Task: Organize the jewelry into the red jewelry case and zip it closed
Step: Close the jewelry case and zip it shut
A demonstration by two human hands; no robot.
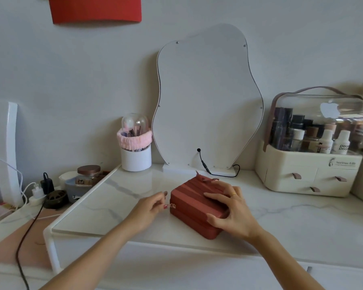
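well, starting at the left, the left hand (150, 206) has its thumb and forefinger pinched on the small metal zipper pull (172, 205) at the left corner of the red jewelry case (194, 203), the other fingers loosely curled behind. the case sits lid-down and closed on the white marble counter (291, 222), close to its front edge and about midway along it, with the wavy mirror (208, 101) standing behind it against the wall. to the right, the right hand (231, 210) lies spread across the lid, fingers flat on top and thumb hooked over the near side, pressing the case in place rather than gripping it.

judging from this, the zip is partly or nearly run; how much of the track is left cannot be told. the risks look plain: if the pull is tugged sideways while the right hand eases off, the case could skid toward the front edge and drop. a chain caught in the teeth would jam the slider, and forcing it might bend the pull or slip it from the pinch. no loose jewelry shows on the counter.
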